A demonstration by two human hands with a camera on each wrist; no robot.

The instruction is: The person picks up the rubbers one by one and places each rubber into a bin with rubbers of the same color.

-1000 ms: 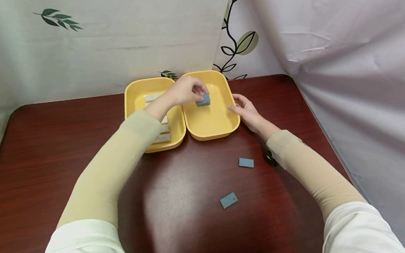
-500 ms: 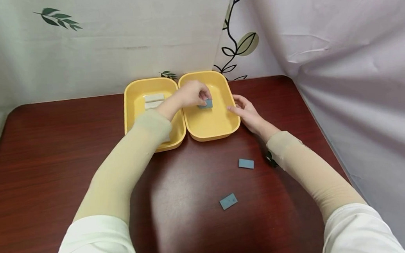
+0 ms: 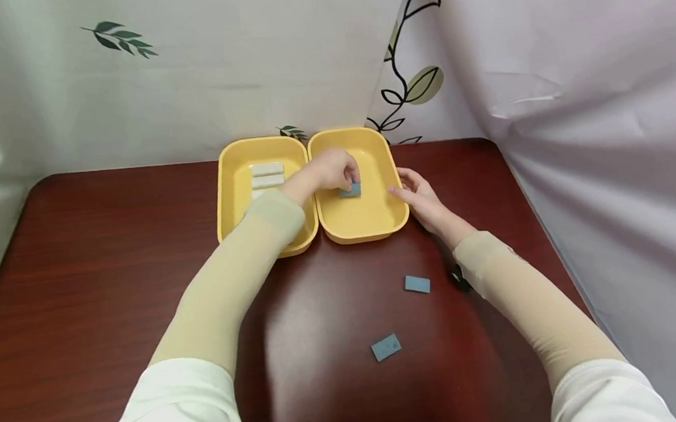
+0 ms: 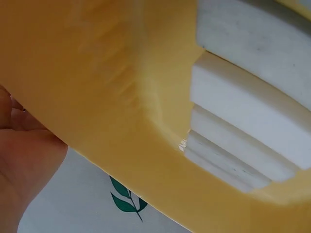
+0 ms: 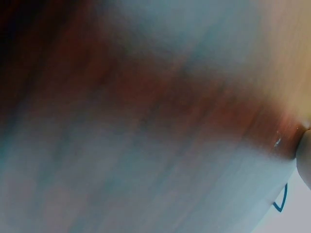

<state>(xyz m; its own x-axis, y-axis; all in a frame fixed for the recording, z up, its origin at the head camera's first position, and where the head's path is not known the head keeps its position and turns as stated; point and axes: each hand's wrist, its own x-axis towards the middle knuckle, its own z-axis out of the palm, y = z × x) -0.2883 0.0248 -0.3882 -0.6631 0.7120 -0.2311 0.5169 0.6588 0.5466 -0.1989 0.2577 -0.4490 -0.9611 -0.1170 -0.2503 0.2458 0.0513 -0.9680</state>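
Observation:
Inside the right yellow tray (image 3: 374, 221), my left hand (image 3: 335, 167) pinches a blue-grey rectangular block (image 3: 350, 191) close to the tray floor; its fingers partly cover the block. My right hand (image 3: 422, 198) grips that tray's right wall, thumb over the rim and fingers outside. Under the left forearm stands a second yellow tray (image 3: 226, 179) with a row of pale blocks (image 3: 268, 181), the nearer ones hidden by the sleeve. The left wrist view shows these white blocks (image 4: 248, 92) up close, with part of the left hand (image 4: 24, 150) past the tray wall.
Two flat blue-grey pieces lie on the dark red table, one piece (image 3: 417, 284) near the right forearm and another piece (image 3: 386, 347) nearer the front. A pale curtain (image 3: 234, 68) hangs behind and at the sides. The right wrist view is mostly blurred tabletop (image 5: 194, 107).
My left hand has moved the blue-grey block slightly toward me and to the right within the tray. My right hand keeps its grip on the rim. The head view has tilted a little.

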